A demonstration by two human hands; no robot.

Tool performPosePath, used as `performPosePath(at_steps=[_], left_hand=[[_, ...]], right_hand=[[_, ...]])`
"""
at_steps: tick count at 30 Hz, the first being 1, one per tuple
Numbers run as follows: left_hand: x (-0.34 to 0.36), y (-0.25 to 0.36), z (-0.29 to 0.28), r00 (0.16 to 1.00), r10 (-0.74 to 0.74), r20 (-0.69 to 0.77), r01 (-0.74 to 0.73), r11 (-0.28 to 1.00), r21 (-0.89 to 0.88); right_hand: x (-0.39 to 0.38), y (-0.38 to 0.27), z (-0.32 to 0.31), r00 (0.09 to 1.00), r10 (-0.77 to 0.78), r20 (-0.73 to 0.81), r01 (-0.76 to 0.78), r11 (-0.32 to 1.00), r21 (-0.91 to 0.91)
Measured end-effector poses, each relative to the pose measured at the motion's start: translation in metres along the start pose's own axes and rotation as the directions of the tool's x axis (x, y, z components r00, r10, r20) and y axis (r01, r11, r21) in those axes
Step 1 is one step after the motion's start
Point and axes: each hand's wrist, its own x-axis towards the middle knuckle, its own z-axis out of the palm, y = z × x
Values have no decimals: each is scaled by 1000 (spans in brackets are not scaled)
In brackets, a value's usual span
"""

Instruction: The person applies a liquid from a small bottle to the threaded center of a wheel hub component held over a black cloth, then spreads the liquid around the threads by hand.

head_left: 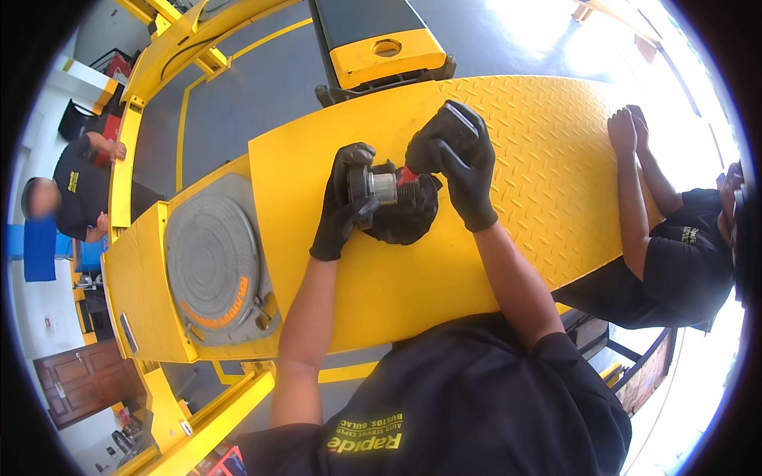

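Note:
My left hand (343,202), in a black glove, is closed round a metal part with a shiny cylindrical body (382,188) and a threaded stud (409,192) pointing right. My right hand (463,155), also in a black glove, is raised just right of the stud. Its fingers are wrapped round a dark blocky object (454,125) whose kind I cannot make out. A small red piece (407,174) shows between this hand and the stud; what it belongs to is hidden. Below the metal part lies a crumpled black thing (405,224), perhaps a cloth or glove, on the yellow platform (357,293).
A round grey turning plate (213,258) is set into the platform at left, and raised tread plate (548,174) covers its right. Beyond stands a yellow-and-black block (381,59). One person (683,246) leans on the platform at right; another (79,186) stands far left beside a yellow rail (123,166).

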Motion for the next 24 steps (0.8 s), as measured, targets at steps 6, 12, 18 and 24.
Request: performPosePath(at_steps=[6,12,18,24], left_hand=[[-2,-9,-9,999,-5,42,11,992,-125],[-1,-8,-8,999,-9,48,14,994,-104],[0,-10,-10,998,6,62,0,994,-105],[3,-4,-2,999,18,26,-17,998,-64]], right_hand=[[-8,-8,8,988,-144,53,147,987,-66],[-24,9,4,993,16,116,-22,998,57],[-23,12,6,986,47,159,-49,999,10],[-22,7,7,982,4,187,0,1000,-21]])
